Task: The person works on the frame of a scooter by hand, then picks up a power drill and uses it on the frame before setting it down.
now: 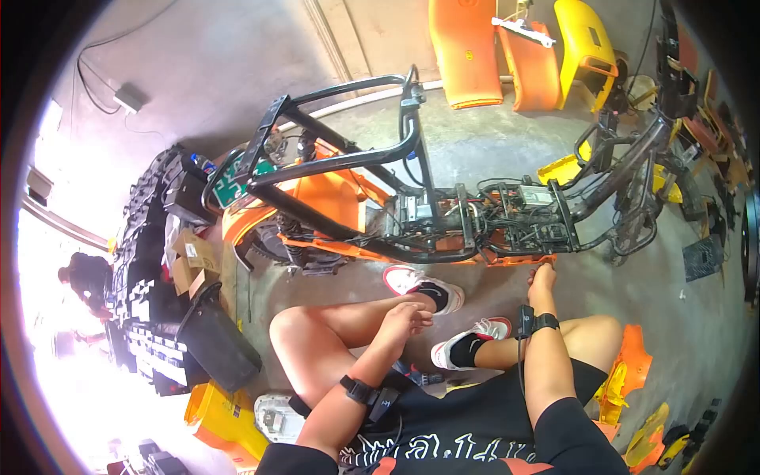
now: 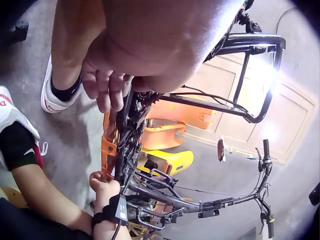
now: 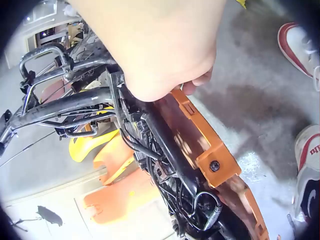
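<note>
A long orange plastic side panel (image 3: 212, 155) runs along the lower side of a black scooter frame (image 1: 348, 162), with a dark screw (image 3: 215, 165) in one tab. My right hand (image 1: 542, 281) is at the panel's end, its fingers curled at the edge; in the left wrist view the right hand (image 2: 104, 184) grips there. The right wrist view hides most of those fingers behind the hand (image 3: 170, 55). My left hand (image 1: 406, 321) hangs loosely curled over my lower leg and holds nothing. Bundled wires and electrical parts (image 1: 514, 210) fill the frame's middle.
Orange panels (image 1: 467, 55) and a yellow cover (image 1: 586, 51) lean at the wall. Black tyres (image 1: 142, 222) and a black bin (image 1: 218, 336) stand at left. A drill-like tool (image 1: 423, 378) lies near my legs. Yellow and orange parts (image 1: 625, 372) lie at right.
</note>
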The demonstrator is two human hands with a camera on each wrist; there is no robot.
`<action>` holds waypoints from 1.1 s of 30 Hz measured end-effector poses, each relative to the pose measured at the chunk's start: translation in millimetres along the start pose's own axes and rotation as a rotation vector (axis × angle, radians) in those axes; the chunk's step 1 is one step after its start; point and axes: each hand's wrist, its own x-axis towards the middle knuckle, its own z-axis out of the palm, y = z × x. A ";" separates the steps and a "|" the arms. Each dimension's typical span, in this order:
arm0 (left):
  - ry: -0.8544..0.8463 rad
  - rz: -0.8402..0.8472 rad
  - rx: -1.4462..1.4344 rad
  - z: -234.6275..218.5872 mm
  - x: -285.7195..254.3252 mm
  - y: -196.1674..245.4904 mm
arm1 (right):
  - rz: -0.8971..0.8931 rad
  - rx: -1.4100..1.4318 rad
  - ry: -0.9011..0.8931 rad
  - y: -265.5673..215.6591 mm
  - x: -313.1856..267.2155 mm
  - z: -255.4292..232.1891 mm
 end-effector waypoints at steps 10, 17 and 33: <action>0.001 0.003 0.001 0.4 1.4 1.1 | -0.056 -0.036 0.026 -3.5 -15.5 2.1; -0.010 0.026 0.006 -2.8 1.1 -1.7 | 0.016 0.072 -0.088 7.3 3.9 -4.6; -0.009 0.026 0.014 0.8 -1.4 3.3 | -0.046 0.161 -0.066 2.3 -1.4 -2.6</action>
